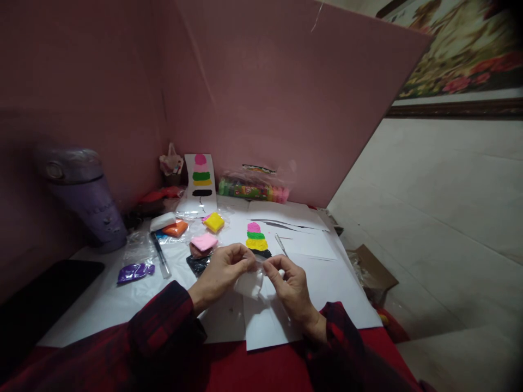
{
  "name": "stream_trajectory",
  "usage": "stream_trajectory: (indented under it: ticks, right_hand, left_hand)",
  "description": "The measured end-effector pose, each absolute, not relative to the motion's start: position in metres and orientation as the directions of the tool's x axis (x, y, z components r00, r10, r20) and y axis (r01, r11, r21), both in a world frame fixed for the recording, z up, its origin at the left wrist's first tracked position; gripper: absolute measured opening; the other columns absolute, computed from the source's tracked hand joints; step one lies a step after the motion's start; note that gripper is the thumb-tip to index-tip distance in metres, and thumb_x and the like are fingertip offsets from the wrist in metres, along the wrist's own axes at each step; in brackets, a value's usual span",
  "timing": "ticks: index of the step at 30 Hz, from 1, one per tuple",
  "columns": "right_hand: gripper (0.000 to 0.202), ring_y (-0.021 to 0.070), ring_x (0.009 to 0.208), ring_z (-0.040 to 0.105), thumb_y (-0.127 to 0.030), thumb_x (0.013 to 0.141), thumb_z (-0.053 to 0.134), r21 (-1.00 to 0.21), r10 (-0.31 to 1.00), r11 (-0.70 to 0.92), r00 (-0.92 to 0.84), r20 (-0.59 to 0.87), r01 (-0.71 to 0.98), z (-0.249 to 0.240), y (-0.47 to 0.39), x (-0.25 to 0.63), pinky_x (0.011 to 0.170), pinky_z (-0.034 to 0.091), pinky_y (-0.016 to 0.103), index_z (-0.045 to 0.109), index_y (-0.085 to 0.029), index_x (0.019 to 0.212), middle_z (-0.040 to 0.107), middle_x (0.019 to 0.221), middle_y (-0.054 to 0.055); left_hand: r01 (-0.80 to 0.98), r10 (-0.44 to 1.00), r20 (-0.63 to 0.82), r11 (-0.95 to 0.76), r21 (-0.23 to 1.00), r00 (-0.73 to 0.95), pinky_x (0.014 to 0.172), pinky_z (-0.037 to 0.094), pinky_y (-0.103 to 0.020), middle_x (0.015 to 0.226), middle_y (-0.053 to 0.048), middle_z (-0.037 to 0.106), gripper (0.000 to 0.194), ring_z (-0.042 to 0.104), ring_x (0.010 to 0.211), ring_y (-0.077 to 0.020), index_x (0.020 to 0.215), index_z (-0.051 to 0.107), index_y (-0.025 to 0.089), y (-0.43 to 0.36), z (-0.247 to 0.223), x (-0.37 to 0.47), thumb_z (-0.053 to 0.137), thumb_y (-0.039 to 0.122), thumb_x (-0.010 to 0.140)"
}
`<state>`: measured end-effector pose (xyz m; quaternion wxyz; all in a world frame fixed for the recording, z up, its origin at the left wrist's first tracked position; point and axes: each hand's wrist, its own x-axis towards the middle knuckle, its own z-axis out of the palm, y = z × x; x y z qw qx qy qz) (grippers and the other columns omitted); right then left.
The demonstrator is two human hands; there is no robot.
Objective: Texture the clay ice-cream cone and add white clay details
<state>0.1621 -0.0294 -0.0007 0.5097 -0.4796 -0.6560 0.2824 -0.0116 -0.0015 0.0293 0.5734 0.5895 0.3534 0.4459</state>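
Observation:
My left hand (224,269) and my right hand (292,283) are close together over the white paper. Both pinch the top edge of a small clear plastic bag (249,284) that hangs between them, with something white in it. A small white lump shows at my right hand's fingers; whether it is held there is unclear. Just beyond the fingers lies a paper with a stacked clay shape (256,237) in pink, green, yellow and black. My left hand partly hides a black clay packet (198,265). A thin metal tool (281,244) lies past my right hand.
Pink clay (204,242), yellow clay (214,221), orange clay (175,228) and purple clay (135,273) lie at left, with a pen (160,256). A purple bottle (87,201) stands far left. A picture card (200,185) leans against the pink board (265,92). A cardboard box (379,267) is at right.

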Motion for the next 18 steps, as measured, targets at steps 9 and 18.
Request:
stream_trajectory:
  ticks: [9,18]
  right_hand:
    - [0.023,0.0118,0.059,0.049,-0.039,0.090,0.061,-0.879,0.916,0.399,-0.064,0.396,0.263,-0.0033,-0.0292,0.1646,0.052,0.036,0.024,0.065,-0.017,0.082,0.062,0.069,0.000]
    - [0.025,0.0104,0.053,0.045,-0.041,0.088,0.063,-0.908,0.936,0.351,-0.100,0.337,0.228,-0.0010,-0.0277,0.1650,0.048,0.034,0.024,0.066,-0.018,0.082,0.061,0.068,-0.001]
  left_hand:
    - [-0.032,0.918,0.068,-0.060,0.998,0.390,0.062,0.043,-0.025,0.067,-0.002,0.065,0.022,0.057,0.065,-0.0123,0.073,0.065,0.012,-0.0010,0.0257,-0.0121,0.075,0.031,0.069]
    - [-0.074,0.908,0.027,0.005,0.997,0.417,0.062,0.043,-0.025,0.066,-0.002,0.065,0.025,0.058,0.063,-0.0124,0.073,0.065,0.012,0.0011,0.0224,-0.0116,0.078,0.032,0.064]
